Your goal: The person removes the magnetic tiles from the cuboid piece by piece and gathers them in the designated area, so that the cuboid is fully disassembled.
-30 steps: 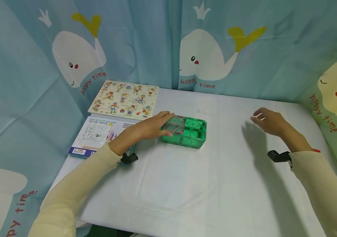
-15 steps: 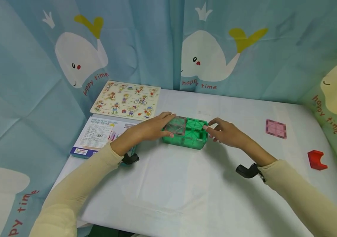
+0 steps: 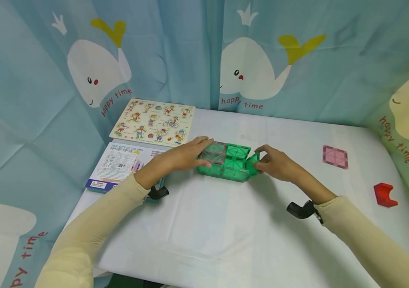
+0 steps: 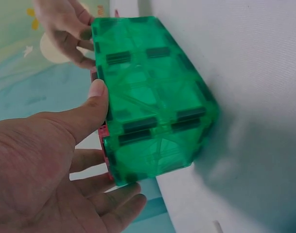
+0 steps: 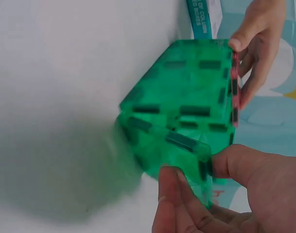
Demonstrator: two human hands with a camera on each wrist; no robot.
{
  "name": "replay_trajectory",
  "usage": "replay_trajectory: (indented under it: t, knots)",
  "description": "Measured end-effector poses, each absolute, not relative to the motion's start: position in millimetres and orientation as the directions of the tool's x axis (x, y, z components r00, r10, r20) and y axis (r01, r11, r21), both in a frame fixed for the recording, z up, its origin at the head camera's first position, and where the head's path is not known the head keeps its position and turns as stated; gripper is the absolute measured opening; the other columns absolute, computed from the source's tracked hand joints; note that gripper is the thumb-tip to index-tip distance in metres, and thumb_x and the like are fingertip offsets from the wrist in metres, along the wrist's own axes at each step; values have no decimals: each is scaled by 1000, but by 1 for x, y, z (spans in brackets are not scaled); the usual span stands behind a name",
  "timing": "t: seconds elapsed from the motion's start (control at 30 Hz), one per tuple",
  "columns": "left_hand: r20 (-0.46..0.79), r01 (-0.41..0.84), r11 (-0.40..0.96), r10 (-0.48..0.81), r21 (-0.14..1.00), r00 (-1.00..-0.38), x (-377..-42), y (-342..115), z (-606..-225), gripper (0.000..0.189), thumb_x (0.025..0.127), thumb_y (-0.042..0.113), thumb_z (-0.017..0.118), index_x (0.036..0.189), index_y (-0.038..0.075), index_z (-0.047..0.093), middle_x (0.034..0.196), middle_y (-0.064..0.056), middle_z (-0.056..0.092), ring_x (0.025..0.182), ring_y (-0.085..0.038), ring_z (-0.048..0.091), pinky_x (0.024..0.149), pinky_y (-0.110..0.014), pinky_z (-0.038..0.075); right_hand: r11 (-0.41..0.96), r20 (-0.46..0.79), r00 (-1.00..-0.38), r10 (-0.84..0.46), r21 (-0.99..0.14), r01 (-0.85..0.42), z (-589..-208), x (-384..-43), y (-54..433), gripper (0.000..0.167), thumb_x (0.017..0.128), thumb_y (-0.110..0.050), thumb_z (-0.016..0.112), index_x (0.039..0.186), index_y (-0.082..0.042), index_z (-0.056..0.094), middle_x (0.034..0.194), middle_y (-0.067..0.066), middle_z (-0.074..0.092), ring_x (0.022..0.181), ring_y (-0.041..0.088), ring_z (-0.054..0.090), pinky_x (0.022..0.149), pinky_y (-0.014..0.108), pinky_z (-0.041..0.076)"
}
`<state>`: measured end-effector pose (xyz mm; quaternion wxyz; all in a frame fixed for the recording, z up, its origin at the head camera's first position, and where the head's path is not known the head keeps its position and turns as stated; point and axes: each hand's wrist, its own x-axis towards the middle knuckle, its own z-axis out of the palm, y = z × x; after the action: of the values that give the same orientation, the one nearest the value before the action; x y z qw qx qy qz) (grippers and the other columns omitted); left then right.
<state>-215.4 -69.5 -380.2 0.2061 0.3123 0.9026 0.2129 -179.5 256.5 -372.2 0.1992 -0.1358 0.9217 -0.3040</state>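
Note:
A low box of translucent green magnetic tiles (image 3: 222, 172) stands mid-table, with a pinkish tile (image 3: 214, 153) over its left part. My left hand (image 3: 182, 156) holds the box's left end, thumb at the near top edge and fingers toward the far side; in the left wrist view the thumb (image 4: 96, 97) touches that edge. At the right end, my right hand (image 3: 277, 163) pinches a green magnetic tile (image 3: 253, 162) between thumb and fingers. This tile (image 5: 172, 148) leans outward at its top, its lower edge still against the box, in the right wrist view.
A pink magnetic tile (image 3: 335, 157) lies flat at the right, and a red notched piece (image 3: 385, 195) sits nearer the right edge. Left of the box are a printed carton (image 3: 118, 164) and a picture puzzle board (image 3: 154, 122). Patterned curtains (image 3: 186, 56) enclose the table.
My right hand has come left from the table's right side to the box and tipped its end tile outward. The pink tile and red piece came into sight. My left hand stays put.

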Motion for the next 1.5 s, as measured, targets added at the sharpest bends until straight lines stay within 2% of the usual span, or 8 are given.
replay_trajectory:
  t: [0.37,0.73,0.9,1.0,1.1,1.3,1.4,1.5]
  knots:
    - [-234,482,712,655,511,-719,-215,-72,-379,87,105,45,63,172,17,14,176,-14,13,159,-33,27,123,-51,36,817,-286,-887,-363,-555,-155,-378,-181,275,57,105,-20,67,148,9,45,124,31,63,107,41,67,87,52,57]
    - [-246,470,717,649,516,-720,-213,-69,-377,87,105,44,64,172,17,14,176,-14,13,159,-33,27,122,-50,36,683,-289,-906,-308,-730,0,-392,-176,294,48,109,-16,62,149,4,47,119,23,61,103,31,72,95,49,59]
    - [-236,490,711,660,505,-713,-213,-69,-378,87,105,44,63,171,15,14,175,-15,14,160,-33,27,123,-49,36,651,-203,-944,-259,-759,-15,-393,-182,319,48,111,-12,57,154,3,42,124,26,57,110,28,66,89,33,60]
    - [-230,501,705,667,502,-709,-213,-69,-379,87,106,45,62,171,15,14,175,-15,14,159,-32,27,123,-49,36,680,-145,-967,-210,-732,-38,-390,-190,341,49,112,-14,55,156,2,41,128,28,56,109,18,60,81,17,53]
    - [-225,504,698,672,509,-705,-213,-68,-379,87,106,44,63,171,14,14,175,-15,15,159,-32,28,123,-50,36,714,-105,-982,-156,-699,-38,-385,-200,367,51,112,-17,53,158,1,40,132,30,55,102,4,56,76,11,46]
    - [-236,493,705,665,509,-708,-213,-68,-378,86,106,44,63,171,16,14,176,-14,14,160,-32,26,123,-50,35,715,-117,-986,-120,-699,-4,-378,-220,414,55,114,-21,48,160,3,31,142,37,44,89,-13,55,71,14,50]
    - [-245,480,720,650,501,-719,-214,-68,-379,87,106,46,62,172,18,13,176,-13,13,160,-31,26,123,-50,36,720,-132,-983,-125,-694,1,-378,-228,430,53,114,-19,49,157,6,31,141,39,43,88,-11,55,71,12,50]
    - [-248,475,723,647,502,-721,-215,-68,-380,87,106,47,62,172,19,13,176,-12,12,160,-31,26,122,-50,37,705,-189,-976,-109,-707,58,-382,-233,437,49,113,-17,50,154,4,35,133,34,49,86,-4,58,70,19,54]
